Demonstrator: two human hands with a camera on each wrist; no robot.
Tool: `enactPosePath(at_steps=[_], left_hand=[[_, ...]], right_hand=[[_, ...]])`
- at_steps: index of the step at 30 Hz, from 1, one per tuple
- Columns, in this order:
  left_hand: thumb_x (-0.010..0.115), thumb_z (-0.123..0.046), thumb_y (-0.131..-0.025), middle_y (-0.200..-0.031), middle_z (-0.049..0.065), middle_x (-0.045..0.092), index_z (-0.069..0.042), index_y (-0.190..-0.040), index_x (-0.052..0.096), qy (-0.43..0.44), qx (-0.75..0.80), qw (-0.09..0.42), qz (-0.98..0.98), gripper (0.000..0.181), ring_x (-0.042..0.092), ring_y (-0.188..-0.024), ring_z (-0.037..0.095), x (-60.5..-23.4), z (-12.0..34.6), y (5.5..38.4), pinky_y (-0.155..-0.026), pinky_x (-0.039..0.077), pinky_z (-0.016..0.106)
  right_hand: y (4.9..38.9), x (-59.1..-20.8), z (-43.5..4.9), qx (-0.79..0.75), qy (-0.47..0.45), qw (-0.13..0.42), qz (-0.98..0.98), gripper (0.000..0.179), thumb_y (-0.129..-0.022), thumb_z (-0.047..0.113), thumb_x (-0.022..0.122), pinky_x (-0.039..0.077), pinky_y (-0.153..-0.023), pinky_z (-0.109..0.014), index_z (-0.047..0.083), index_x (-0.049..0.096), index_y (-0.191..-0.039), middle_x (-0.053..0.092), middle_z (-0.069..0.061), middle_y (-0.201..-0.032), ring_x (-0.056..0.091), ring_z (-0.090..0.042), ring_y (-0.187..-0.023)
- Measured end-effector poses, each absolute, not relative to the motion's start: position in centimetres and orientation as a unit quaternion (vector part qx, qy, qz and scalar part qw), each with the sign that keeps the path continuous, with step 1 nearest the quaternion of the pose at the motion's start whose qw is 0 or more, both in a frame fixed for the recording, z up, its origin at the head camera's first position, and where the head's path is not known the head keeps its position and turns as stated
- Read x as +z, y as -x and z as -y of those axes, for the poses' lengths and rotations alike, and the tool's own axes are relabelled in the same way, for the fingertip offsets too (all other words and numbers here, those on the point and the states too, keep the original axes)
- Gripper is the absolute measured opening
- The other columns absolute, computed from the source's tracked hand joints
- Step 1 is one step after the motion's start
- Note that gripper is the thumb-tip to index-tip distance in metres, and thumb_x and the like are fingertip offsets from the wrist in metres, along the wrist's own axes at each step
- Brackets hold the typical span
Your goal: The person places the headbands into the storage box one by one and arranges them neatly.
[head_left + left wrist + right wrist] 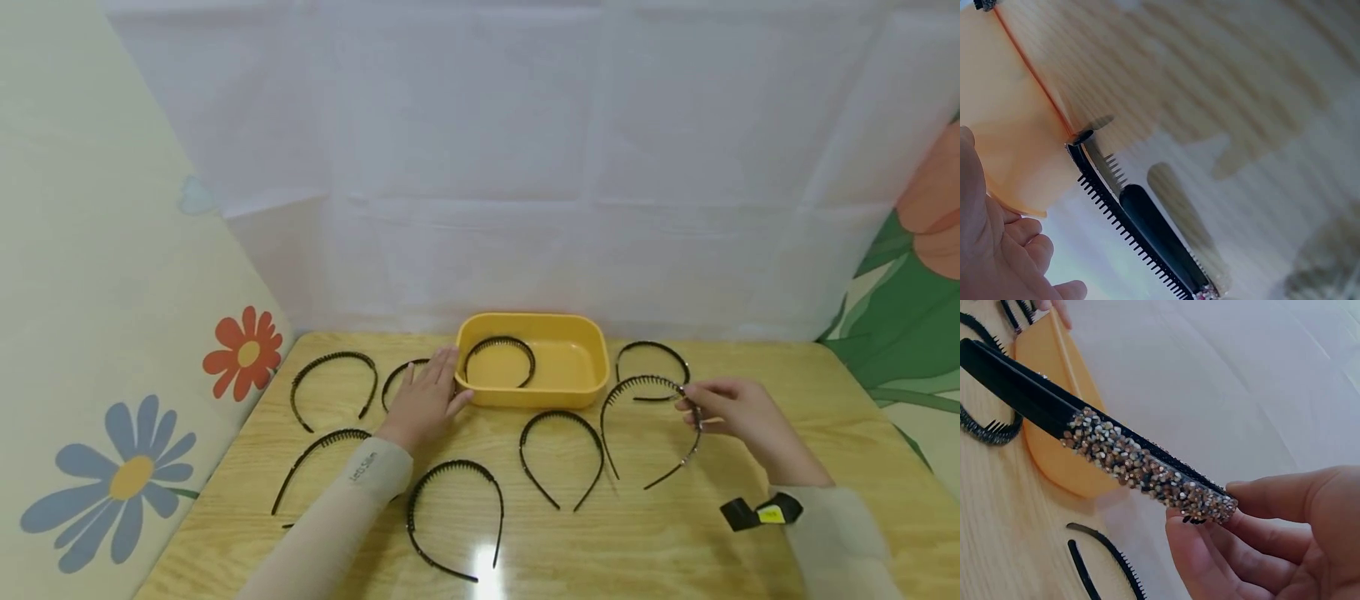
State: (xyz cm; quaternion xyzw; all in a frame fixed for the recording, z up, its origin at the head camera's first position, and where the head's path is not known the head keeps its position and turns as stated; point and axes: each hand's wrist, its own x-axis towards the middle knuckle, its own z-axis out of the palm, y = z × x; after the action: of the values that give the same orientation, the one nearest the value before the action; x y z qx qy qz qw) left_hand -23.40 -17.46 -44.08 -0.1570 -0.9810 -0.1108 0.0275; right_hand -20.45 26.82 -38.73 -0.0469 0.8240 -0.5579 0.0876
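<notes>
gem-studded black headband (1147,470) | pinched at side | yellow box (532,398) | second headband (533,362) inside

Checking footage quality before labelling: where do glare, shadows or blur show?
Head view: white glare on the table near the frontmost headband; left wrist view: soft shadow beside the black headband, dark lower-right patch too blurred to identify; right wrist view: glints on the held, beaded headband.

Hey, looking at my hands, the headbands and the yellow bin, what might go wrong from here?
The right hand pinches the held headband at one side only, so it might twist or slip. In the head view it overlaps a loose headband behind it, and its comb teeth might snag if the two meet. The left hand is at the yellow bin's left end; a push there might slide the bin.
</notes>
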Motion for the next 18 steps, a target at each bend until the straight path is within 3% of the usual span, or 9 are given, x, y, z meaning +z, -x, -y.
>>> enactPosePath(at_steps=[4, 10, 18], left_hand=[[0.043, -0.049, -0.107, -0.168, 0.018, 0.017, -0.001, -0.162, 0.01, 0.158, -0.118, 0.034, 0.98, 0.08, 0.016, -0.154, 0.033, -44.1, 17.5, 23.3, -0.122, 0.01, 0.063], [0.043, -0.049, -0.107, -0.168, 0.017, 0.016, -0.002, -0.162, 0.01, 0.158, -0.118, 0.035, 0.98, 0.08, 0.015, -0.155, 0.032, -44.2, 17.5, 23.3, -0.122, 0.01, 0.063], [0.041, -0.05, -0.108, -0.169, 0.016, 0.014, -0.003, -0.163, 0.007, 0.158, -0.118, 0.029, 0.98, 0.08, 0.012, -0.155, 0.031, -44.4, 17.6, 23.4, -0.122, 0.01, 0.063]], right_hand=[[21.0, -38.4, -26.4, -0.56, 0.053, 0.088, -0.822, 0.047, -0.107, 0.03, 0.055, 0.06, -0.082, -0.031, -0.011, 0.059, -0.13, 0.074, -0.014, -0.109, 0.073, -0.019, -0.093], [22.0, -38.4, -25.8, -0.624, 0.063, 0.098, -0.773, 0.038, -0.106, 0.03, 0.056, 0.06, -0.082, -0.03, -0.003, 0.066, -0.123, 0.075, -0.005, -0.105, 0.072, -0.017, -0.091], [23.4, -38.1, -24.3, -0.715, 0.044, 0.094, -0.692, 0.047, -0.105, 0.028, 0.06, 0.06, -0.084, -0.027, -0.01, 0.053, -0.132, 0.076, 0.001, -0.101, 0.071, -0.009, -0.091]])
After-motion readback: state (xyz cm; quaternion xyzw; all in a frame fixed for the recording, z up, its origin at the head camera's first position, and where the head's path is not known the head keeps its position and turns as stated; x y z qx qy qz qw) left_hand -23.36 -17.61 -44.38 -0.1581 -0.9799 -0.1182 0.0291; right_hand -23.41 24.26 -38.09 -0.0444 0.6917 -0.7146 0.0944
